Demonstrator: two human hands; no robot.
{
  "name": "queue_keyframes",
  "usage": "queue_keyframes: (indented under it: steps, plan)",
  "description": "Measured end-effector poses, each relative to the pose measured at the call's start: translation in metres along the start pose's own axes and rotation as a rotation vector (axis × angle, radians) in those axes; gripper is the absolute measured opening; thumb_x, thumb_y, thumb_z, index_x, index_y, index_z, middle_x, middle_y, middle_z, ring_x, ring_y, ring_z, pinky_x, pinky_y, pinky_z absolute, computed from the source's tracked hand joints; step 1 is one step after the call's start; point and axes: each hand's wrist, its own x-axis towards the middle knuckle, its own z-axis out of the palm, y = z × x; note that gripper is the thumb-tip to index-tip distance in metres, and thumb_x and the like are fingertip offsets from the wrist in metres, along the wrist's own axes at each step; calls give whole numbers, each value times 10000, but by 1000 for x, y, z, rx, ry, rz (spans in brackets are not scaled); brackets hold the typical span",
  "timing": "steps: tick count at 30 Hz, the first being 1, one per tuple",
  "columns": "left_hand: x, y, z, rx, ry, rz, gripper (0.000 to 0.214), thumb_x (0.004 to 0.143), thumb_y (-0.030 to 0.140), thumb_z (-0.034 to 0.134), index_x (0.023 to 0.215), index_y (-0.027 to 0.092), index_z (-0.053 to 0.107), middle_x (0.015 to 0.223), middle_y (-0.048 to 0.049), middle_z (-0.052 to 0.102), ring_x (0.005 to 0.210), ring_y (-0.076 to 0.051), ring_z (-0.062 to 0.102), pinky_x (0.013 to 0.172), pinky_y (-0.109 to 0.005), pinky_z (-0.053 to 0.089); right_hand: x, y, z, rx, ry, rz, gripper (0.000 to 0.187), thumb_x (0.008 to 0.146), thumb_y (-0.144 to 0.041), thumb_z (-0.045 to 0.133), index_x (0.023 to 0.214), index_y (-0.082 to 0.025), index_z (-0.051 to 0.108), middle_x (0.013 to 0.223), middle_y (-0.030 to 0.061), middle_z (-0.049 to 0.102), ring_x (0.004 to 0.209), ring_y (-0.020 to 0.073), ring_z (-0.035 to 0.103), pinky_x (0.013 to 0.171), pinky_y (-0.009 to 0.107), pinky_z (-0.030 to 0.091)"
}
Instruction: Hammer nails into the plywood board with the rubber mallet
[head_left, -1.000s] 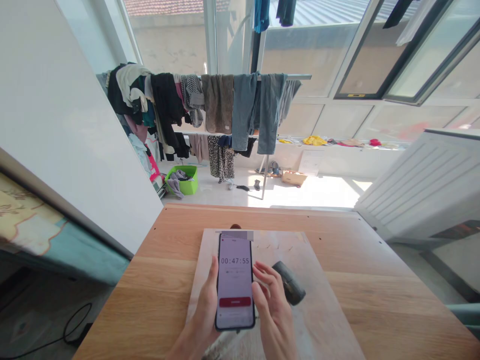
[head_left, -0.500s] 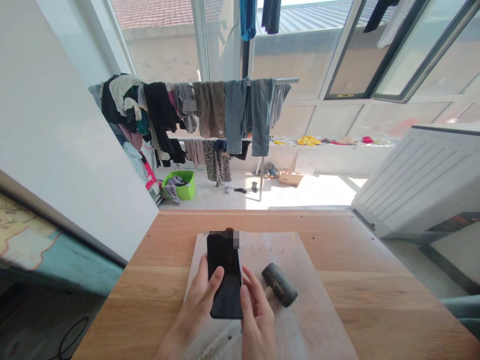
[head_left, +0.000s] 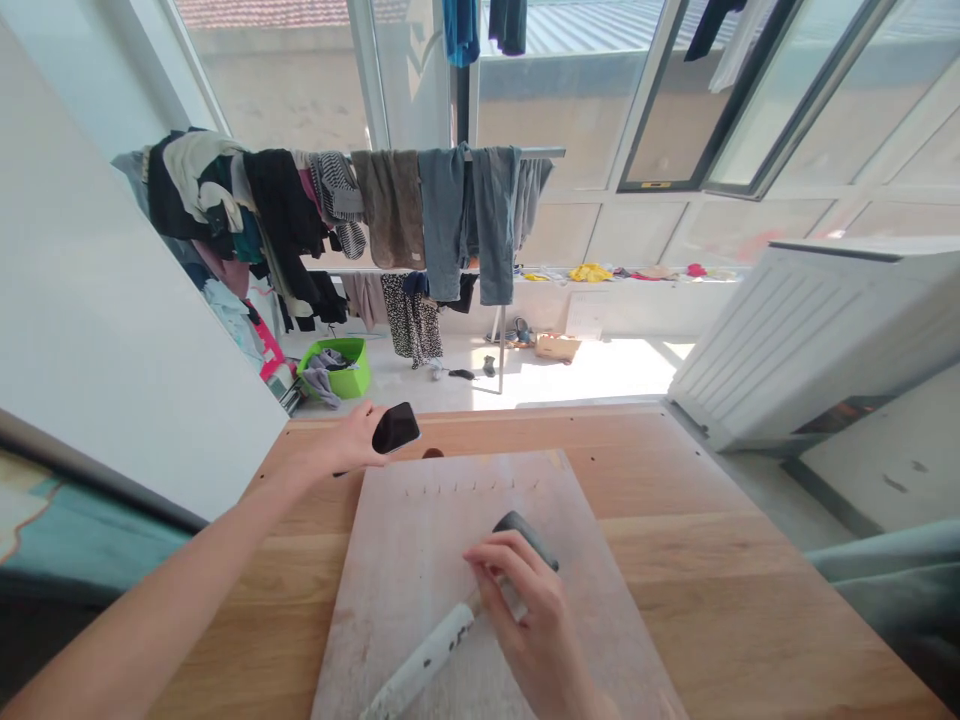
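My left hand (head_left: 346, 440) is stretched out to the far left corner of the wooden table (head_left: 712, 560) and holds a black phone (head_left: 395, 427) with a dark screen, just above the tabletop. My right hand (head_left: 529, 605) is closed around the neck of a mallet, near its black head (head_left: 529, 532); the white handle (head_left: 424, 660) points toward me. The mallet lies on a pale wooden board (head_left: 420, 560). A short row of small nails (head_left: 472, 487) stands near the board's far edge.
Beyond the table a drying rack (head_left: 360, 200) is loaded with clothes. A green basket (head_left: 341, 365) sits on the floor by it. A white wall (head_left: 97, 330) runs along the left, and a white slatted panel (head_left: 810, 330) stands at the right.
The phone's screen went dark, then my left hand carried it away to the table's far left. My right hand left the phone and closed on the mallet.
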Motion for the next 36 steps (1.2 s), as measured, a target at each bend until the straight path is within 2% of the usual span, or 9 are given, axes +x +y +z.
queue_keyframes:
  steps: [6,13,17,20,22,25,28,31,36]
  plan:
    - [56,-32,12,196,-167,69,804,632,369,724,1369,123,519,1213,-140,593,1127,-327,595,953,-357,471,58,50,-69,-397,-58,78,216,936,-222,507,1049,-208,690,978,69,690,786,180,667,748,329,559]
    - [61,-52,17,58,-218,169,942,682,478,748,1492,142,406,1471,-162,522,1346,-345,487,1135,-393,359,85,95,-81,-614,-255,119,296,893,-175,566,1175,-173,655,1097,111,637,929,214,654,790,333,545]
    - [53,-57,19,11,-179,154,902,745,553,702,1493,138,416,1479,-177,512,1343,-345,489,1133,-430,365,93,95,-76,-658,-348,101,204,909,-96,517,948,-157,707,945,90,666,833,195,649,774,301,502]
    - [36,-45,17,-57,38,169,639,844,560,582,1323,137,589,1363,-157,599,1249,-319,557,1083,-415,414,98,85,-76,-703,-388,83,259,923,-63,477,839,-153,706,880,89,674,802,201,640,762,298,473]
    - [16,-29,17,-141,137,182,493,904,525,508,1192,153,656,1188,-116,675,1024,-252,645,936,-361,501,102,78,-76,-724,-392,69,264,946,-76,463,939,-152,715,935,98,695,854,206,648,796,296,463]
    - [-18,-4,23,-265,2,247,402,897,488,567,1144,187,665,1038,-57,704,784,-172,638,709,-274,519,108,72,-70,-742,-431,51,263,952,-107,507,1106,-177,708,998,83,726,929,203,660,851,280,445]
    - [-43,12,40,-321,-101,283,407,825,425,690,1156,191,656,1022,-45,714,786,-165,648,704,-258,519,114,72,-60,-778,-517,57,207,905,-107,588,997,-182,757,947,82,743,892,207,674,784,263,435]
    - [-51,17,61,-359,-57,287,268,890,351,611,1088,187,685,988,-46,740,819,-176,674,786,-278,518,120,69,-55,-822,-564,77,205,905,-112,588,820,-165,766,885,96,743,830,203,671,711,258,410]
    - [-47,15,77,-503,75,189,306,950,395,536,1086,181,707,925,-41,783,779,-180,714,789,-271,534,128,51,-55,-847,-584,90,240,948,-147,557,856,-169,777,919,98,761,842,189,673,702,245,401]
